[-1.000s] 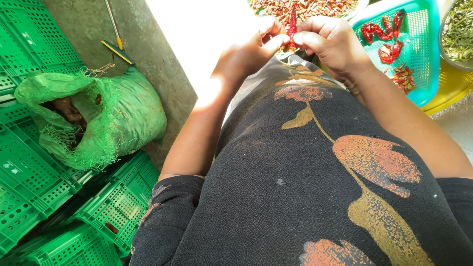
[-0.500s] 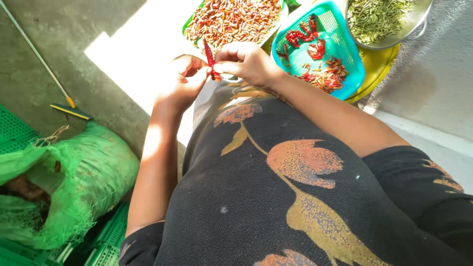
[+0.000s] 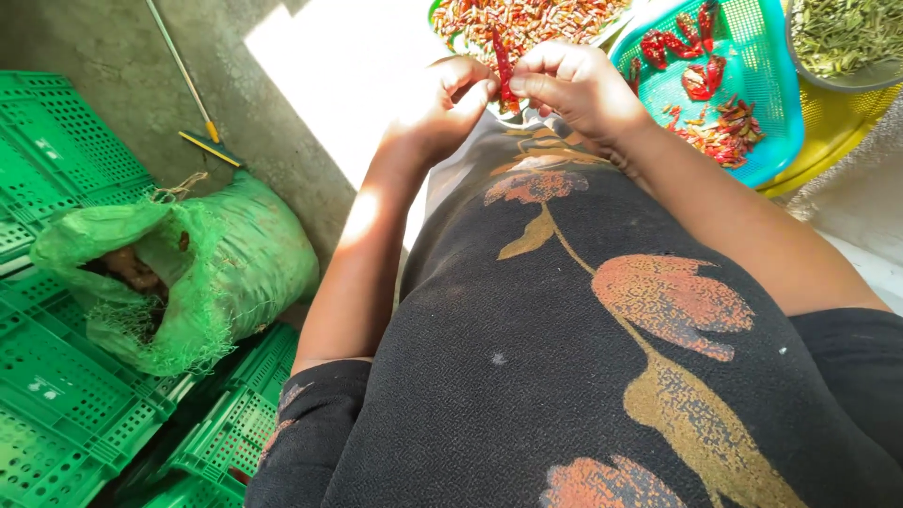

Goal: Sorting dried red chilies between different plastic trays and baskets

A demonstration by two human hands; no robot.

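Note:
A long red dried chilli (image 3: 502, 66) stands upright between my two hands near the top of the view. My left hand (image 3: 450, 105) pinches it from the left with fingertips closed on its lower part. My right hand (image 3: 576, 83) grips it from the right. Behind the hands lies a green tray (image 3: 438, 13) heaped with many red chillies. A teal mesh basket (image 3: 769, 113) to the right holds several opened red chillies and bits. My black flowered top fills the lower view.
A grey bowl of green stems (image 3: 847, 38) sits over a yellow basket (image 3: 820, 141) at top right. Left are green plastic crates (image 3: 47, 188) and a green net sack (image 3: 198, 263). A thin rod with a yellow part (image 3: 193, 103) lies on the concrete floor.
The view swung back and forth, so the sack and crates show fully again on the left. Both hands stayed together on the red chilli in front of the tray.

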